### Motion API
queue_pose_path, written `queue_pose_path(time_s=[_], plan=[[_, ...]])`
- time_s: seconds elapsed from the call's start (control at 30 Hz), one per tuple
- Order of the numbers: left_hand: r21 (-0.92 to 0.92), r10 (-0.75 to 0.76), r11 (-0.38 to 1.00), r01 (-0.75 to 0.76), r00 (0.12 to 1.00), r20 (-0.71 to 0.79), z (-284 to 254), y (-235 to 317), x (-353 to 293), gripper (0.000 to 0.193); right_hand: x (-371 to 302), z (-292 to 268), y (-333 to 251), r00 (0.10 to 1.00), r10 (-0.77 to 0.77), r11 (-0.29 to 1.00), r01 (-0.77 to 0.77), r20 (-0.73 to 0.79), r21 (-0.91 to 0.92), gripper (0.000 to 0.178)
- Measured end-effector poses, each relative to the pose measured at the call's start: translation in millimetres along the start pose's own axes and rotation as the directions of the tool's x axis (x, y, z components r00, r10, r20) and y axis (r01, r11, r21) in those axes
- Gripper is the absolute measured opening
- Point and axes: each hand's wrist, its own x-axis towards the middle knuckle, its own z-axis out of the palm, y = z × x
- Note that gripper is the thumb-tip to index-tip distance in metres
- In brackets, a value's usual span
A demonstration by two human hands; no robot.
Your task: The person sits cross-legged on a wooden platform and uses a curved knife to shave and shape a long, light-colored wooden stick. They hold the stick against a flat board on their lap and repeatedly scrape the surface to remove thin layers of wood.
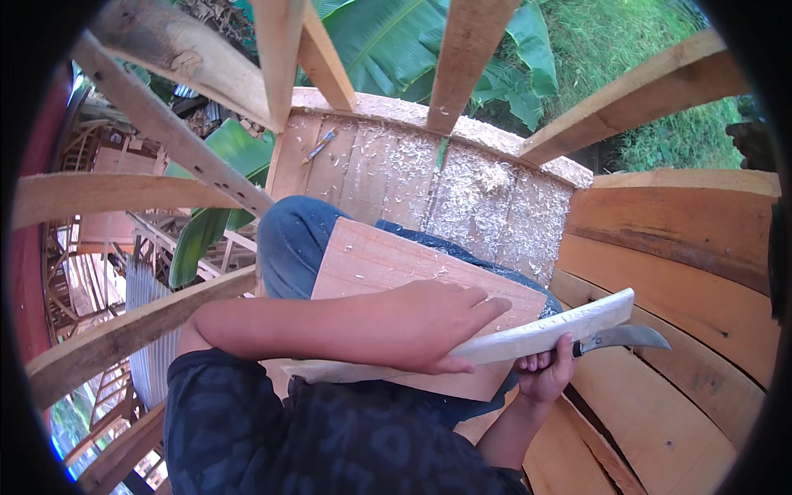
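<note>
A long, whitish, slightly curved piece of wood (569,324) lies slantwise across a flat wooden board (384,262) on my lap. My left hand (437,318) rests over this piece, fingers stretched out flat toward the right, with the forearm crossing in front of my body. Beneath the wood's right part, my right hand (544,370) is closed round the dark handle of a knife with a curved blade (629,337). The blade points right, just below the end of the wood. Part of the handle is hidden by my fingers.
Pale wood shavings (495,186) cover much of the plank floor (355,165) ahead. A small pen-like object (320,146) lies there. Wooden railing bars (470,58) stand around, and a plank wall (668,280) rises close on the right. Banana leaves (379,45) hang outside.
</note>
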Motion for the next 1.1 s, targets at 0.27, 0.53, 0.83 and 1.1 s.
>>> queue_pose_path(time_s=[0.27,0.53,0.83,1.1], plan=[[-0.328,-0.345,0.904,0.275,0.922,-0.175,62.5,0.6,-74.2,0.061,-0.9,38.6,-27.8,0.985,-0.170,0.957,0.165,-0.001,-0.237,0.046],[-0.403,-0.436,0.873,0.276,0.813,-0.387,109.3,-17.5,-78.1,0.062,-0.5,-25.6,7.4,0.785,-0.139,0.056,0.615,0.603,-0.787,0.055],[-0.372,-0.468,0.868,0.329,0.791,-0.393,114.8,-14.7,-74.5,0.057,-9.8,-10.0,8.1,0.820,-0.163,-0.099,0.540,0.549,-0.836,0.054],[-0.352,-0.486,0.859,0.372,0.810,-0.330,105.7,-10.6,-75.2,0.055,0.8,-19.8,1.7,0.813,-0.120,-0.208,0.541,0.570,-0.815,0.058]])
